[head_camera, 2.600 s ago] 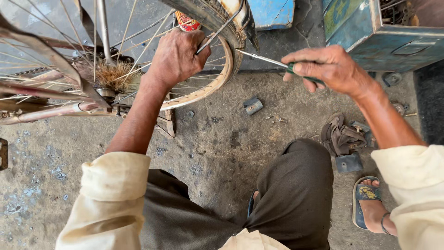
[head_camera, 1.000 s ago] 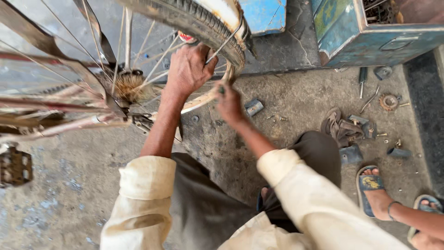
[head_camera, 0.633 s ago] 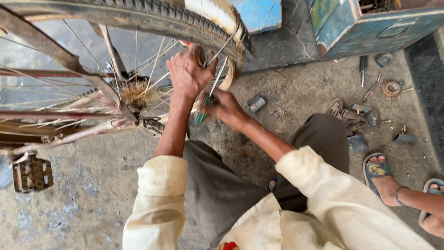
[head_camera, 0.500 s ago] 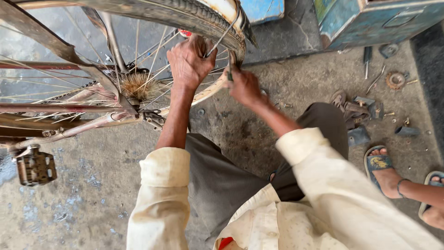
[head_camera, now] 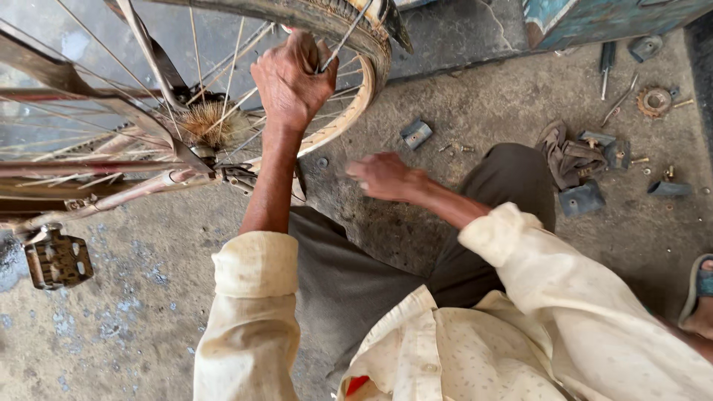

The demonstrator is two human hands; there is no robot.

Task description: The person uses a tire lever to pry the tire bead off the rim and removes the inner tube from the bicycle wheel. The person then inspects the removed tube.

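A bicycle wheel (head_camera: 349, 119) with a worn black tyre (head_camera: 327, 16), a pale rim and thin spokes fills the upper left. My left hand (head_camera: 293, 74) reaches up through it and is closed around spokes just under the tyre. My right hand (head_camera: 382, 177) hovers below the rim, over the concrete by my knee, clear of the wheel. It is blurred by motion; no tool shows in it. The hub (head_camera: 212, 122) with its rusty, bristly dirt lies left of my left forearm.
A pedal (head_camera: 56, 260) hangs at the lower left. A small metal block (head_camera: 416, 134) lies on the concrete. At the right are a rag (head_camera: 568, 160), a rusty sprocket (head_camera: 655, 100), a screwdriver (head_camera: 605, 63) and small parts. A blue metal box (head_camera: 594, 18) stands behind; my sandalled foot (head_camera: 698, 297) is at the right edge.
My right hand has dropped from the rim, down and away from the wheel. The green-handled tool it held earlier is no longer visible. My left hand keeps its grip on the spokes.
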